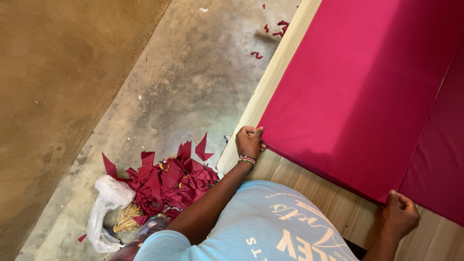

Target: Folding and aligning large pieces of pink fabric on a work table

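The left hand point(249, 141) pinches the near left corner of a stack of magenta fabric point(357, 92), fingers curled over its edge, right at the left edge of the pale wood-grain table point(319, 188). A beaded bracelet point(247, 159) circles that wrist. The right hand point(399, 215) grips the fabric's other near corner, fingers closed on it, close to the table's near edge. The fabric lies flat between the two hands and spreads toward the far side of the table, with a further panel of the same colour to its right. On the concrete floor point(183, 82) beside the table's left edge lies a pile of maroon fabric offcuts point(164, 181), with a crumpled clear plastic bag point(106, 208) next to it.
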